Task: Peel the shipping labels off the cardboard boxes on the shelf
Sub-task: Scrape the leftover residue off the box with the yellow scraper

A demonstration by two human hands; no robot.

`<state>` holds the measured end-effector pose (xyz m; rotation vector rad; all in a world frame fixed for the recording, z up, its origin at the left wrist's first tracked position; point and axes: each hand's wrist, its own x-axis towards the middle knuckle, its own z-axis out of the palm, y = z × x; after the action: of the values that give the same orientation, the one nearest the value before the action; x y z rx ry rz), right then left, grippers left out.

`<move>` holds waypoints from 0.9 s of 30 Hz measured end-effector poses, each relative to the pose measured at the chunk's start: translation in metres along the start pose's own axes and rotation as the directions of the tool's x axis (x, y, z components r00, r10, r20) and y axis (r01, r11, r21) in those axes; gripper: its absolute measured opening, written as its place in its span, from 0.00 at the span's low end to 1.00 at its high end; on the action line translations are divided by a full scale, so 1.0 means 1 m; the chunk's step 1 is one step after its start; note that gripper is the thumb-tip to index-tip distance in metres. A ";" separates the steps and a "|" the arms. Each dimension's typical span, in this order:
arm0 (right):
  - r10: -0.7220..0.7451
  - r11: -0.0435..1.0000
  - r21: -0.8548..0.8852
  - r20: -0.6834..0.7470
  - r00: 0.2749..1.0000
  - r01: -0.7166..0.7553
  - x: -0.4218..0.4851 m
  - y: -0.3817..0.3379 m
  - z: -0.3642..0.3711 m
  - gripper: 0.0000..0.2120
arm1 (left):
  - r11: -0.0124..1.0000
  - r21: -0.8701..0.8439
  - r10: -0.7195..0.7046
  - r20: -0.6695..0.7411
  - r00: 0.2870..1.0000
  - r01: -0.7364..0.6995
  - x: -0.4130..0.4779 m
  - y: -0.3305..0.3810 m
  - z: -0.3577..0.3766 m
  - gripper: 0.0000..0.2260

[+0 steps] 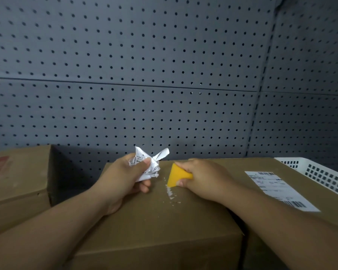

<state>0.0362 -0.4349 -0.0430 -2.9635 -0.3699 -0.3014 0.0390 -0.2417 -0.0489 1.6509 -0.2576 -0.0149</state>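
Observation:
A cardboard box [156,221] lies in front of me with small white label scraps [172,194] on its top. My left hand [123,178] grips a crumpled white peeled label [148,164] above the box's far left part. My right hand [201,179] holds a yellow scraper [177,176], its edge down on the box top beside the scraps. A second box [261,166] to the right carries a flat white shipping label [279,189] with barcodes, stuck on its top.
Another cardboard box [18,184] stands at the left with a gap between it and the middle box. A white plastic basket [320,173] sits at the far right. A grey pegboard wall [144,75] closes the back of the shelf.

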 end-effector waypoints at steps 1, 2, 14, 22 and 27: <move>-0.007 1.000 -0.012 -0.012 1.000 0.007 0.000 0.000 0.000 0.29 | 1.000 0.007 0.000 -0.006 1.000 0.000 0.000 0.000 0.000 0.09; -0.014 1.000 -0.024 -0.022 1.000 0.014 0.001 0.001 0.000 0.29 | 1.000 0.015 -0.001 -0.011 1.000 0.001 0.000 -0.001 0.000 0.09; -0.083 0.995 -0.059 0.011 0.997 0.083 -0.010 0.000 -0.003 0.28 | 0.997 0.075 0.010 -0.053 0.999 -0.006 0.003 -0.002 0.002 0.10; -0.086 0.996 -0.018 0.019 0.996 0.086 0.000 0.003 -0.004 0.27 | 0.998 0.055 0.005 -0.044 0.999 -0.003 0.001 -0.002 0.003 0.09; -0.056 0.997 -0.049 -0.045 0.997 0.054 0.011 0.002 0.002 0.26 | 0.999 0.045 0.007 -0.033 0.999 -0.005 0.002 -0.002 0.002 0.09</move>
<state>0.0474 -0.4341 -0.0426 -2.9902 -0.4454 -0.3899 0.0408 -0.2443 -0.0508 1.6936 -0.2393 0.0227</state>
